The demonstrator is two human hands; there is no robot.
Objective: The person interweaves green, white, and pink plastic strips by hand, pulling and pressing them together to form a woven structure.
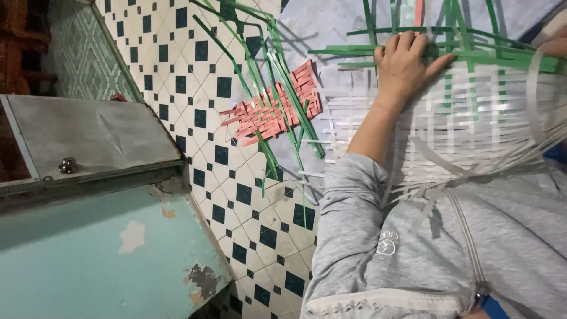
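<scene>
From the head camera, one white woven basket [472,124] of flat strips lies against the person's grey lap, and the left hand [404,65] rests flat and open on its upper edge, fingers spread over the green strips [472,56] woven there. The right hand [555,44] barely shows at the basket's right corner; I cannot tell its grip. Left of the basket, one small pink woven mat [274,106] lies on the tiled floor [201,88] under loose green strips.

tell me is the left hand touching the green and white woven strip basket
Touching: the head view shows the left hand pressed flat on the woven basket.
</scene>
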